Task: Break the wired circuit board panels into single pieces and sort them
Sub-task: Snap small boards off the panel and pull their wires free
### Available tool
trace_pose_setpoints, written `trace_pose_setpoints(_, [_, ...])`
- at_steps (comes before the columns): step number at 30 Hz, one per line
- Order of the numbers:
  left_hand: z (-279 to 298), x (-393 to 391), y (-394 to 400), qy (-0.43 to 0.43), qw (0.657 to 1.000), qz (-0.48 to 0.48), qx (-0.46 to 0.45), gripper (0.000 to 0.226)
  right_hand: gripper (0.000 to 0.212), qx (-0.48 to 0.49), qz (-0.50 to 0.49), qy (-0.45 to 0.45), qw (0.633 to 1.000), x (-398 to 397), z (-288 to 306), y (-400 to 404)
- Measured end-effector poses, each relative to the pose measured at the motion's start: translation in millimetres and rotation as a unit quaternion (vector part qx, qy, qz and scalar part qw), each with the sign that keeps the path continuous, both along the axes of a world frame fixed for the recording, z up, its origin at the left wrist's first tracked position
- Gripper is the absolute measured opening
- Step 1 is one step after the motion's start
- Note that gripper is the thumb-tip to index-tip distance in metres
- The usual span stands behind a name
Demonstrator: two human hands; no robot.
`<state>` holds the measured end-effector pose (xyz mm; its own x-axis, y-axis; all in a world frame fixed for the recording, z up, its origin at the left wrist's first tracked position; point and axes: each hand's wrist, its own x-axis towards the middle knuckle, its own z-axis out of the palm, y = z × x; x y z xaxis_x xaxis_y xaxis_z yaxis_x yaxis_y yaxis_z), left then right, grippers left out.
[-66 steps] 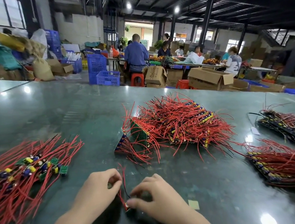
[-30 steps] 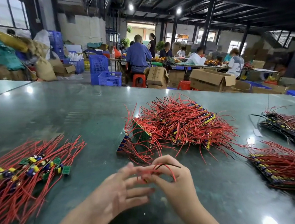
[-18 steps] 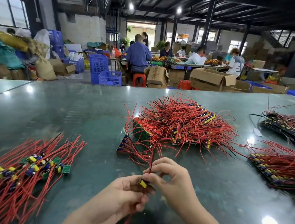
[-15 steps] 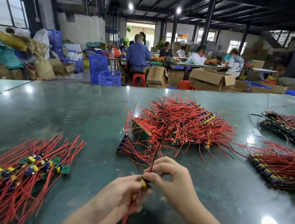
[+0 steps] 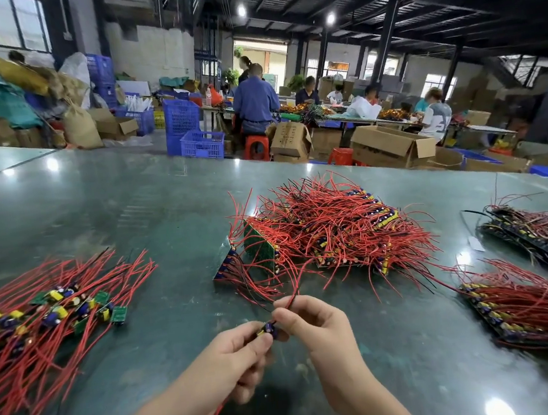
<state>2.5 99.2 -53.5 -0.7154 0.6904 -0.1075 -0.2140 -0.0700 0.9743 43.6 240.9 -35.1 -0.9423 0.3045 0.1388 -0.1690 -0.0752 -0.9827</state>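
Circuit board piece (image 5: 266, 329), small with a dark capacitor and a yellow part on it, sits pinched between our two hands just above the green table (image 5: 127, 204), close to us and near the middle of the view. Our left hand (image 5: 230, 357) curls its fingers round one side of it while our right hand (image 5: 314, 323) pinches the other side with thumb and forefinger, so both grips are narrow and closed on the piece; we judge this two-sided hold is for bending or snapping it apart. Red wires run from it up past the right hand and down below the left wrist. Just beyond lies the big heap of wired panels (image 5: 320, 232), kept within reach as our supply. To the left, well apart, is the pile of single pieces (image 5: 47, 314), probably where this one goes. On the right lie two more bundles (image 5: 533, 310), one redder, one darker.
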Motion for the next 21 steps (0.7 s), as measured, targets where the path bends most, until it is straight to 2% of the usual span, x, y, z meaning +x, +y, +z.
trace_pose_setpoints(6, [10.4,2.3,2.3,-0.026,1.0,-0.004,-0.016,0.042,0.021,-0.04,-0.048,0.023,0.998,1.2,2.3,-2.9])
trace_pose_setpoints(15, [16.8,10.0,3.2,-0.027,0.999,-0.033,-0.008,0.032,0.017,-0.09,-0.102,-0.004,0.991,-3.2,3.2,-0.8])
trace_pose_setpoints(18, [15.7,11.3,3.7,-0.014,0.999,-0.048,-0.003,0.033,0.02,-0.14,-0.141,0.0,0.98,-7.4,5.0,12.0])
trace_pose_setpoints(21, [14.8,10.4,5.7,0.001,0.998,-0.056,-0.003,0.033,0.014,-0.14,-0.137,0.012,0.981,-6.6,7.4,17.1])
